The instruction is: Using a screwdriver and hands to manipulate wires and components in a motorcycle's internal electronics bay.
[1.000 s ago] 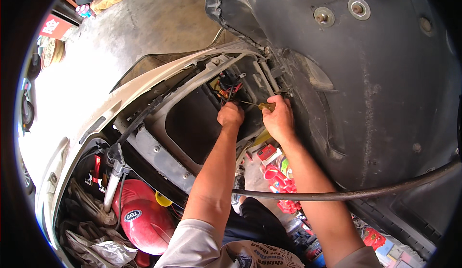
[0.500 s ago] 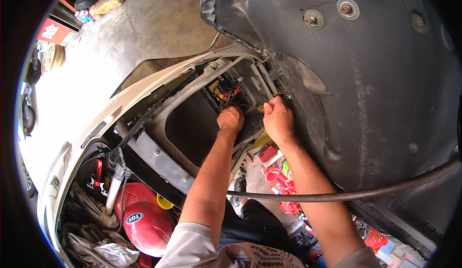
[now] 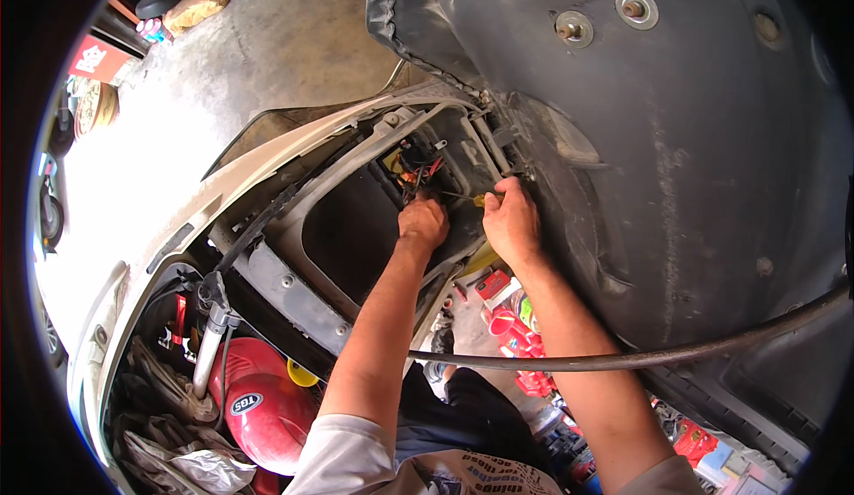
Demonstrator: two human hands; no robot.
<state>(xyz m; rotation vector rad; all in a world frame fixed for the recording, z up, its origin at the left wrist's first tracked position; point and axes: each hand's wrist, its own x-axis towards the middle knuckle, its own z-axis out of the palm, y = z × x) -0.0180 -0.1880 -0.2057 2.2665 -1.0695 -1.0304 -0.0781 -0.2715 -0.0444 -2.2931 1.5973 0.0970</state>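
Worst blind spot on my feed is the left hand (image 3: 423,219): the back of it hides its fingertips and part of the wires (image 3: 418,171), so I can't tell whether it's pinching anything. I also lose the screwdriver (image 3: 479,200) tip near that hand, and most of the handle is inside the right hand (image 3: 511,217). Lens rim cuts off the dark panel (image 3: 712,193); I do get 2 bolts (image 3: 634,9) with washers on it.

Right hand's fingers are clamped on the screwdriver handle. Shaft sticks out past the fingertips, pointing left toward the left hand, over the compartment (image 3: 351,228) near its right edge. Wires sit at the compartment's far right end.

Screwdriver: yellow handle, thin shaft. Wires: black, red and orange, tangled.
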